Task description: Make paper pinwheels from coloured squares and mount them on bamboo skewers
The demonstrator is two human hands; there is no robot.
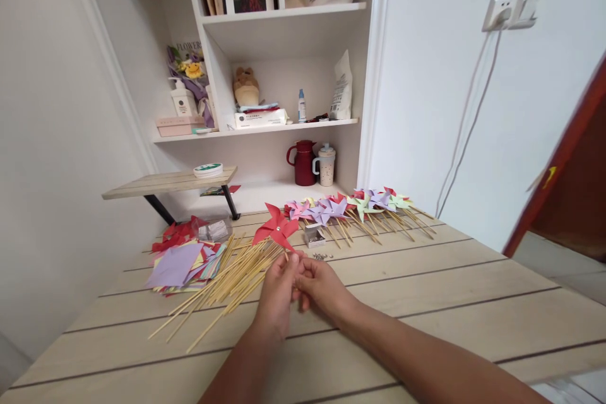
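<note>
A red paper pinwheel [276, 228] with a small shiny pin at its centre stands up just above my hands. My left hand [278, 287] is closed around its stick, thumb uppermost. Against it, my right hand [324, 285] is closed too, fingers pinched at the lower part of the stick, which the fingers mostly hide. Loose bamboo sticks [241, 274] lie in a spread heap to the left of my hands. Just beyond my right hand are a small open box [314, 236] and several tiny metal pins [322, 257].
Finished pinwheels [364, 205] in several colours lie in a row at the back right. A stack of coloured paper squares [175, 265] and a clear plastic box [214, 230] sit at the left. Behind them stands a small raised shelf [170, 184] on black legs.
</note>
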